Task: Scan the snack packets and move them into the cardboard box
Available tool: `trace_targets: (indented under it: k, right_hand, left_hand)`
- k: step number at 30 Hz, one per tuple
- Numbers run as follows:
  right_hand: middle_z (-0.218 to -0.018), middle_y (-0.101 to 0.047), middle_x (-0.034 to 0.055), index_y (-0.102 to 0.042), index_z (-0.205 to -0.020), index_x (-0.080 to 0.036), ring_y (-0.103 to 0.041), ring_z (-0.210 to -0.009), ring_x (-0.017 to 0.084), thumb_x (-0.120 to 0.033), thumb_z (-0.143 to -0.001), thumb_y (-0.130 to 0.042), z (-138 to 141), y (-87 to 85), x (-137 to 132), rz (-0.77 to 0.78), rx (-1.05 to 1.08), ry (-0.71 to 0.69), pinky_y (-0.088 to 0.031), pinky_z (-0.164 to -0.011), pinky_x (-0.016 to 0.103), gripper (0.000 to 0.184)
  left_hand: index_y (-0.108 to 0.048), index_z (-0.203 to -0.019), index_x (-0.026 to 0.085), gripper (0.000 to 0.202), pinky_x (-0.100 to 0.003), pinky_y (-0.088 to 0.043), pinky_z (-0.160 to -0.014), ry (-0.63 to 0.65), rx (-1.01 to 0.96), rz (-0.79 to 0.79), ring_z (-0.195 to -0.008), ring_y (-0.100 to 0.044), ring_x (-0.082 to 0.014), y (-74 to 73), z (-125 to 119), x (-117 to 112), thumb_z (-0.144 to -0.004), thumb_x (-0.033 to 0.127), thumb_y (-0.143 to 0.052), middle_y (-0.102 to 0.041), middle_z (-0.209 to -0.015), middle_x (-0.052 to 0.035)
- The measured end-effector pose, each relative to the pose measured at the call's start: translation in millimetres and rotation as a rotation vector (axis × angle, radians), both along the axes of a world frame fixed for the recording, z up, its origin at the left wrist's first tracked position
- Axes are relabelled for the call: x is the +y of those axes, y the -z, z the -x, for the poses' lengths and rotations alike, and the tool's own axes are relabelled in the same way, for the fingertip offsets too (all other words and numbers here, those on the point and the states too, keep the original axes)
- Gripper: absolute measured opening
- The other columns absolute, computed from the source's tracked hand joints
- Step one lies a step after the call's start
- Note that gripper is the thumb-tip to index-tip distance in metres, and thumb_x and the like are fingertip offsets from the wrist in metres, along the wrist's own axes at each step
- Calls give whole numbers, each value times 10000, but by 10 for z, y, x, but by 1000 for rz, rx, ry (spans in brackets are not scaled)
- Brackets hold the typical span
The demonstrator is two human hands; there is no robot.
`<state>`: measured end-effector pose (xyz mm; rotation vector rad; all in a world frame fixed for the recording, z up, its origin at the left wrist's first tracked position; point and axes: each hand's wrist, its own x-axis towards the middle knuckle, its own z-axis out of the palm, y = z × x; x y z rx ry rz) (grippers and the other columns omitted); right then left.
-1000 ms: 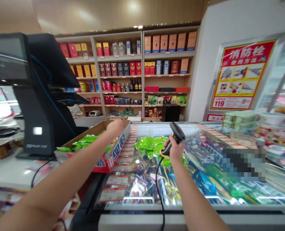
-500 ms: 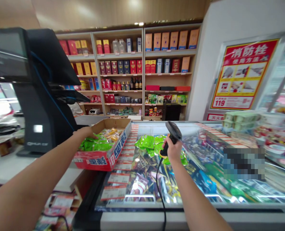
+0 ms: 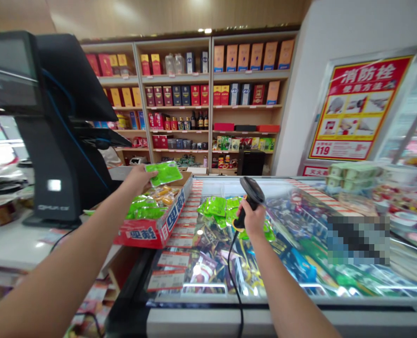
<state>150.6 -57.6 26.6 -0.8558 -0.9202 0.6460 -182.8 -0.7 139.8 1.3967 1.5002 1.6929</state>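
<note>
My left hand [image 3: 140, 178] pinches one end of a green snack packet [image 3: 166, 173], held above a red cardboard box [image 3: 138, 236]. Inside that box lie more green packets [image 3: 144, 209] on the near side and yellow-orange packets [image 3: 164, 194] behind them. My right hand [image 3: 253, 217] is wrapped round the handle of a black barcode scanner [image 3: 252, 191], its cable hanging down over the freezer's front. Several loose green packets [image 3: 216, 206] rest on the freezer's glass lid beside and beneath the scanner.
A glass-topped freezer [image 3: 208, 263] with wrapped goods inside spans the front. To the left a black checkout terminal [image 3: 64, 141] stands on a white counter [image 3: 14, 244]. Stacked cartons [image 3: 349, 176] are at the right. Shelves [image 3: 175, 110] of boxed goods line the back.
My left hand has risen out of the box and moved right, bringing up a green packet. The right hand with the scanner has barely moved.
</note>
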Motion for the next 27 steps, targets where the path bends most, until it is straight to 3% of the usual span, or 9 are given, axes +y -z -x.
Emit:
trace_targets:
  k: [2, 6, 9, 11, 13, 16, 27]
  right_hand:
    - [-448, -539, -41, -575, -654, -195, -509, -364, 140, -370, -678, -695, -12, 8, 6, -5, -8, -27, -419, -395, 261, 214]
    - [-446, -538, -43, -579, -653, -181, -496, -356, 122, -359, -694, -678, -41, -7, -22, -8, -62, -128, -412, -398, 246, 207]
    - [-454, -552, -39, -598, -681, -172, -488, -352, 113, -347, -708, -663, -56, -31, -61, 5, -157, -288, -404, -401, 235, 188]
    - [-438, -549, -36, -600, -668, -169, -476, -338, 111, -344, -706, -665, -57, -34, -79, 48, -257, -438, -393, -394, 232, 190]
    - [-420, -541, -36, -596, -645, -170, -461, -320, 110, -340, -692, -681, -46, -24, -88, 98, -345, -551, -376, -379, 230, 197]
    - [-403, -530, -48, -609, -656, -167, -448, -306, 106, -312, -679, -699, -16, 0, -95, 124, -420, -589, -353, -370, 220, 172]
    - [-403, -527, -41, -584, -608, -168, -454, -307, 102, -288, -681, -677, 6, 11, -105, 145, -406, -630, -366, -372, 214, 168]
  left_hand:
    - [-573, -835, 143, 324, -308, -534, -619, 135, -190, -64, -592, -618, -150, 229, -423, -131, -607, 268, -767, -632, -666, 1]
    - [-586, -833, 149, 378, -304, -521, -680, 272, -318, -186, -673, -634, -167, 882, -1137, -208, -583, 369, -764, -664, -716, -14]
    - [-576, -855, 161, 363, -289, -502, -690, 252, -342, -194, -688, -629, -164, 1297, -1355, -114, -598, 364, -732, -669, -732, -12]
    - [-563, -868, 165, 343, -282, -494, -673, 219, -338, -159, -680, -624, -162, 1476, -1359, -35, -618, 349, -710, -662, -733, -7]
    - [-552, -858, 169, 318, -273, -489, -658, 187, -314, -124, -679, -619, -160, 1588, -1301, 25, -632, 339, -698, -646, -724, -1]
    - [-546, -842, 175, 299, -259, -484, -639, 147, -258, -90, -681, -612, -158, 1675, -1206, 67, -637, 330, -699, -628, -714, 7]
    - [-541, -867, 183, 231, -288, -493, -708, 191, -184, -149, -709, -608, -158, 1752, -1233, 73, -697, 308, -633, -626, -751, 2]
